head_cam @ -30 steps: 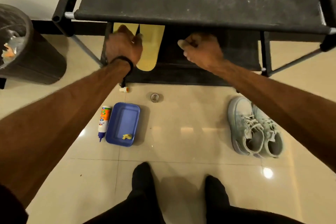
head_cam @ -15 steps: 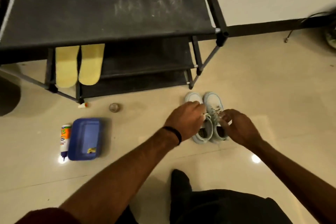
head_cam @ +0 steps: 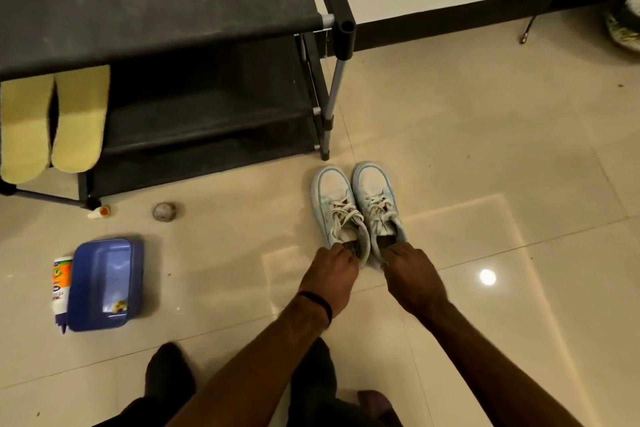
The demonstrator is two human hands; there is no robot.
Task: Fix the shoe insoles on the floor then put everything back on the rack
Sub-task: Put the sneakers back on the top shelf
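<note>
Right, both hands are reaching down to the pair of pale sneakers standing side by side on the tiled floor (head_cam: pixel 485 135), toes pointing twd the rack (head_cam: pixel 156 10). The left hand (head_cam: pixel 330 272), w/ a black band round its wrist, is curling its fingers over the heel collar of the left sneaker (head_cam: pixel 334 206), gripping the rim. The right hand (head_cam: pixel 412 274) is doing the same on the right sneaker (head_cam: pixel 375 199), fingers hooked into the opening at the heel. How far the fingertips are going inside is hard to say, since the knuckles are hiding them. The soles seem to be sitting on the tiles, though I can't be sure.

The two yellow insoles (head_cam: pixel 52 121) are lying side by side on a lower shelf at the rack's left end, their ends sticking out past the shelf edge.

On the floor to the left, well apart from the sneakers, a blue tray (head_cam: pixel 104 282) is sitting w/ a glue bottle (head_cam: pixel 61 282) lying just beside it. Nearer the rack's foot a small cap (head_cam: pixel 100 211) and a small round tin (head_cam: pixel 163 211) are lying on the tiles. The person's dark-socked feet are showing at the bottom.
</note>
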